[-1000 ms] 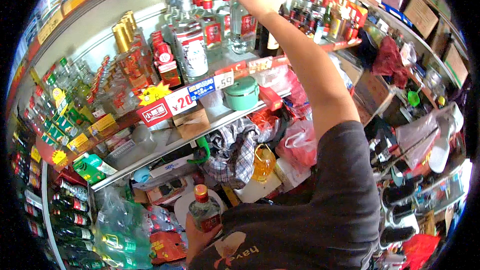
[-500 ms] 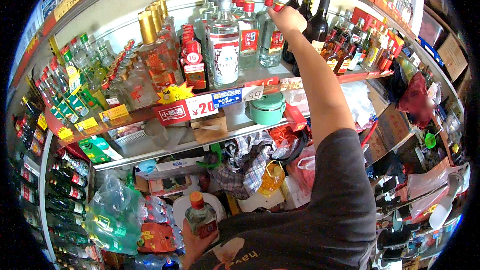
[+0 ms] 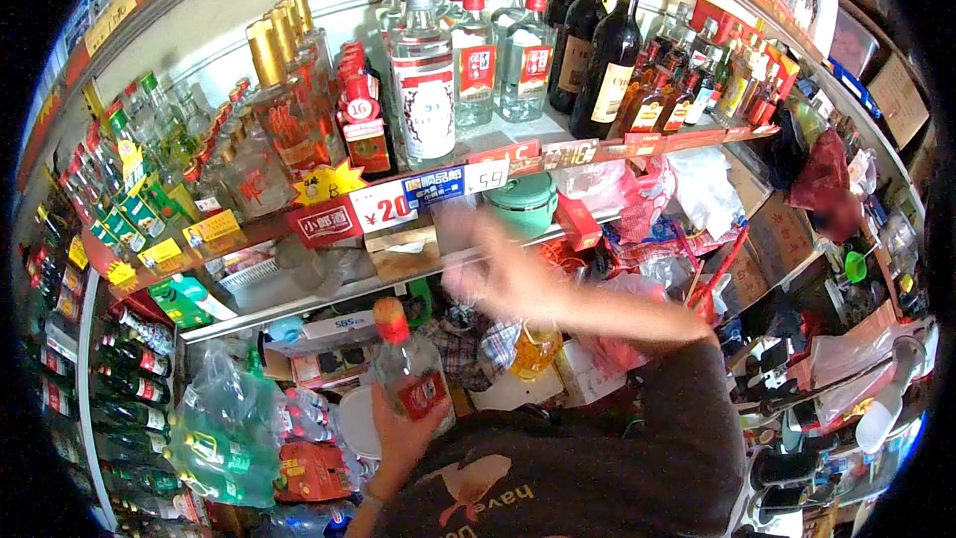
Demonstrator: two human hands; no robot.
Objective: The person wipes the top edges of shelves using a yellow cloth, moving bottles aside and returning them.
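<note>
My left hand [image 3: 402, 440] is wrapped around a clear glass liquor bottle [image 3: 403, 367] with a red cap and a red label, held upright in front of my chest. Smeared by motion, my right hand [image 3: 503, 274] hangs before the edge of the shelf [image 3: 538, 154], above and to the right of that bottle; its fingers are too blurred to read. On the shelf above stand two rows of similar red-capped bottles [image 3: 523, 80], beside a taller clear bottle [image 3: 425, 95] with a white label.
Dark wine bottles [image 3: 608, 65] stand right of the clear ones, small liquor bottles [image 3: 657, 105] beyond them. Gold-capped bottles [image 3: 281, 120] fill the left part. Beneath are a green round container [image 3: 523, 204], a jug of yellow oil [image 3: 538, 349] and wrapped green bottles [image 3: 224, 438].
My right hand has left the red-capped bottle on the shelf and swung down and leftward. My left hand has raised its bottle a little. The view has shifted slightly.
</note>
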